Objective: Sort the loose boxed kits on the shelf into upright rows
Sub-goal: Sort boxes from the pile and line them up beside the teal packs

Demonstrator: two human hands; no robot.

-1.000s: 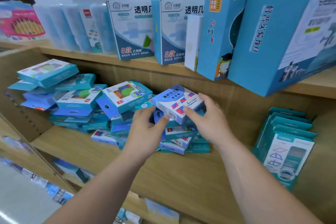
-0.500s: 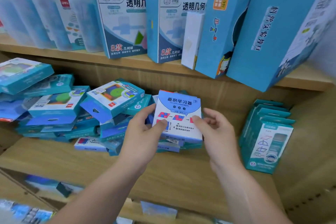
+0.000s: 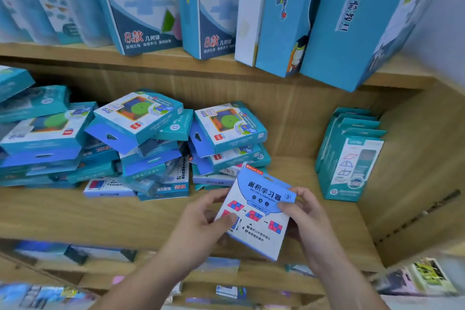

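I hold a white and blue boxed kit (image 3: 259, 214) with red and blue squares printed on its face, tilted toward me, above the front of the wooden shelf (image 3: 100, 216). My left hand (image 3: 201, 224) grips its left edge, thumb on the front. My right hand (image 3: 307, 219) pinches its right edge. Behind it, a loose pile of teal and blue boxed kits (image 3: 141, 138) lies flat and askew across the left and middle of the shelf. An upright row of teal kits (image 3: 349, 156) stands at the right end.
The shelf above carries tall blue boxes (image 3: 289, 15) that lean out over the work shelf. A wooden side wall (image 3: 415, 158) closes the right end. Bare wood lies between the pile and the upright row. A lower shelf (image 3: 176, 277) holds more packets.
Both hands lifted the white and blue kit off the pile and drew it down and right, toward me. A teal kit with a green disc now lies uncovered on that stack.
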